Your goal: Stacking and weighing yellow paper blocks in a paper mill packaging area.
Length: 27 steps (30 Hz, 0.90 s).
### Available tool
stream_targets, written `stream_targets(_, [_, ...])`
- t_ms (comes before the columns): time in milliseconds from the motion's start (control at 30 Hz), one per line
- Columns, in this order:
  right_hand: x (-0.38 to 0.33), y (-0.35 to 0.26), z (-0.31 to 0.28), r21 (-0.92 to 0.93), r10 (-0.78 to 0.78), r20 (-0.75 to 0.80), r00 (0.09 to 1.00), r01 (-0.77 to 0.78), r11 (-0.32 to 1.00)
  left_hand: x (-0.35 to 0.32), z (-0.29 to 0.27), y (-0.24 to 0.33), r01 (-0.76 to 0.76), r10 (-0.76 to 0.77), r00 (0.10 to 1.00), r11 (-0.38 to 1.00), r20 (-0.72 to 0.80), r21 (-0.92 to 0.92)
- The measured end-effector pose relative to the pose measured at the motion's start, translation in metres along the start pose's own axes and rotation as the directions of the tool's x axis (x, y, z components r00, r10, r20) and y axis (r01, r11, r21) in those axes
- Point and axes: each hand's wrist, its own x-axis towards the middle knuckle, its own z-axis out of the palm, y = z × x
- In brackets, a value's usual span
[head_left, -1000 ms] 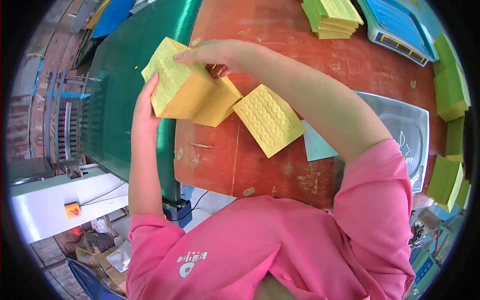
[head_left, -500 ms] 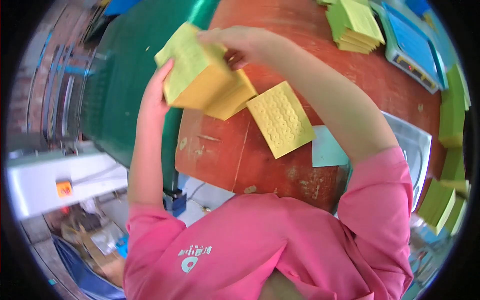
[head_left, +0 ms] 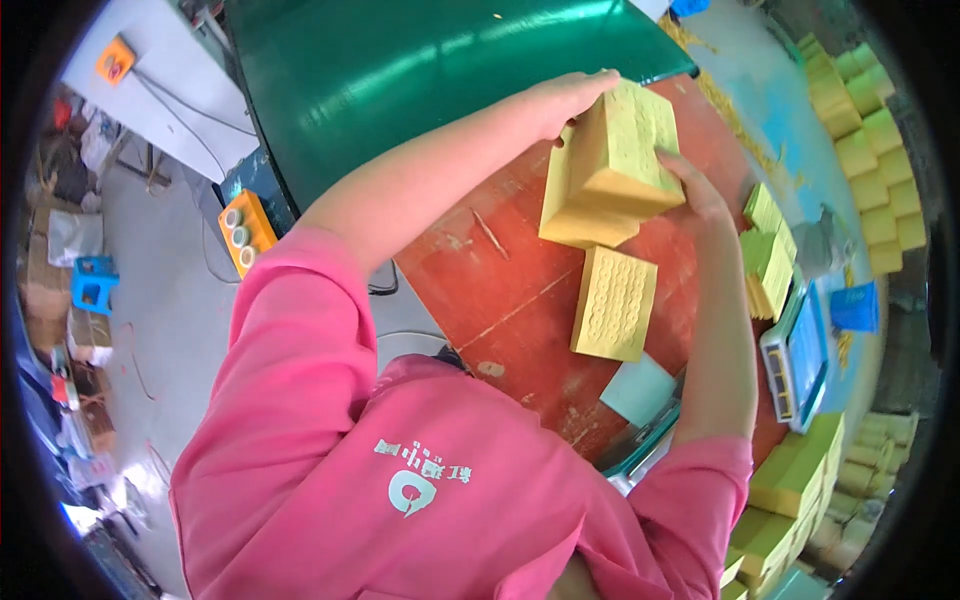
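Between my hands is a thick stack of yellow paper [head_left: 625, 150], raised and tilted. My left hand [head_left: 568, 103] grips its far left edge, and some of its fingers are hidden behind the paper. On the right side, my right hand [head_left: 697, 190] presses the stack with thumb and fingers. Directly under and beside it stands another yellow paper stack [head_left: 578, 218] on the red table [head_left: 480, 300]. Nearer to me lies a yellow paper block [head_left: 615, 305] with rows of stamped round coin patterns on its top.
A pale blue-green sheet [head_left: 638, 390] lies near my right forearm. At the right are a blue-topped scale [head_left: 800, 355], more yellow stacks [head_left: 768, 270] and a blue cup [head_left: 854, 307]. A green surface [head_left: 400, 90] adjoins the table. An orange button box [head_left: 246, 232] is at the left.
The view has turned, shifting the table and stacks. My right hand has moved from the top of the held stack to its right side; my left hand now grips its far left edge.
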Motion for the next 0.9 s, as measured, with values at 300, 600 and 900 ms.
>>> stream_targets(300, [0.005, 0.010, -0.010, 0.110, 0.006, 0.049, 0.999, -0.011, 0.994, -0.014, -0.020, -0.116, -0.133, 0.046, 0.957, 0.947, -0.286, -0.291])
stream_targets(600, [0.000, 0.014, -0.018, 0.126, -0.055, 0.057, 0.997, 0.047, 0.991, 0.006, 0.037, -0.147, -0.492, 0.441, 0.867, 0.830, -0.230, -0.263])
stream_targets(900, [-0.001, 0.019, -0.010, 0.207, -0.071, 0.075, 0.995, 0.054, 0.977, 0.002, 0.032, -0.155, -0.533, 0.493, 0.837, 0.833, -0.237, -0.149])
